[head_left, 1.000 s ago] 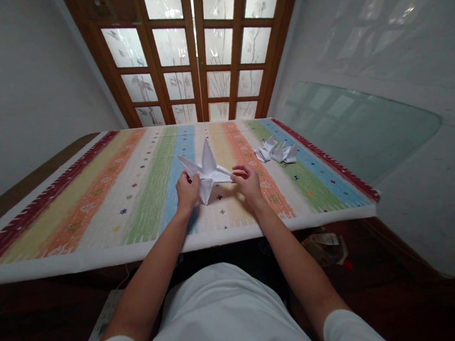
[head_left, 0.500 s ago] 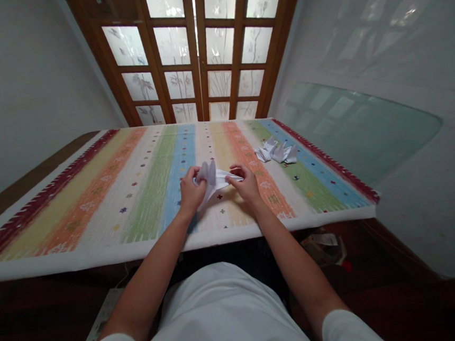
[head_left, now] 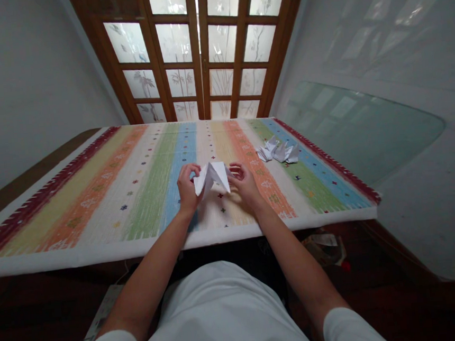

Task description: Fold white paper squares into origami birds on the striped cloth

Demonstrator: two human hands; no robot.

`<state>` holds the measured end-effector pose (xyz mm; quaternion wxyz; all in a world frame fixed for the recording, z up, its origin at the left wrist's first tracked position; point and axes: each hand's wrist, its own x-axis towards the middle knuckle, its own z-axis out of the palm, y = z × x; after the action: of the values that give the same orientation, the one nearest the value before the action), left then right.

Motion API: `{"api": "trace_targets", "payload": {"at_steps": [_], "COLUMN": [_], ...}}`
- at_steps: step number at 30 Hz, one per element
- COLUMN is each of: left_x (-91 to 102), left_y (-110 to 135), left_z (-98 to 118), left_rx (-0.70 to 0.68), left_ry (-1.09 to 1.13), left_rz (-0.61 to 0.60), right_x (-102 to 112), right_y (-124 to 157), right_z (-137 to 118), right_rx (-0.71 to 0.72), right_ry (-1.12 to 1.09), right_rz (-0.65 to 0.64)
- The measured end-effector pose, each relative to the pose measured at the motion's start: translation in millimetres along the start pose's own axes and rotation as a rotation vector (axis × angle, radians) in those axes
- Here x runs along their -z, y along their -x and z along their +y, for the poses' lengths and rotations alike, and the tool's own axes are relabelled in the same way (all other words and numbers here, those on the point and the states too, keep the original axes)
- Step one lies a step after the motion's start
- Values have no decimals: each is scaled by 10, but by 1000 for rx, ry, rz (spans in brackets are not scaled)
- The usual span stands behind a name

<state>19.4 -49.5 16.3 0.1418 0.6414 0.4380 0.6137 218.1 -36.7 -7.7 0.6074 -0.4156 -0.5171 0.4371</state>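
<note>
Pinching folded paper in left hand

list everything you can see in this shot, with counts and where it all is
folded white paper figure: 1, white, held up between the hands above the rug
cluster of folded white paper pieces: exact count unclear, white, on the rug's far right
striped woven rug: 1, cream with red, yellow, orange, green and blue bands, covering the table
wooden double doors with frosted glass panes: 1 pair, brown and white, straight ahead
rounded glass panel: 1, pale green, right of the rug
crumpled paper packet: 1, whitish, on the dark floor, lower right
left hand: 1, gripping the figure's left side
right hand: 1, at the figure's right side
white T-shirt: 1, white, on the person's torso
</note>
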Motion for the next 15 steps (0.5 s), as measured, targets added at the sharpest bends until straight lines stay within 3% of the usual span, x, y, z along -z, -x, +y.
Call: {"api": "trace_targets", "payload": {"at_steps": [5, 10, 15], "left_x": [-38, -81, -68], "left_y": [50, 37, 23], "left_z": [52, 46, 67], "left_rx": [-41, -26, 71], "left_ry": [26, 22, 49], "left_rz": [-78, -43, -61], "right_x": [-35, 20, 102], "right_y": [-44, -106, -166], "right_z": [97, 115, 152], "right_rx": [-34, 51, 19], "right_ry": [-49, -36, -63], "right_rz": [12, 172, 283]}}
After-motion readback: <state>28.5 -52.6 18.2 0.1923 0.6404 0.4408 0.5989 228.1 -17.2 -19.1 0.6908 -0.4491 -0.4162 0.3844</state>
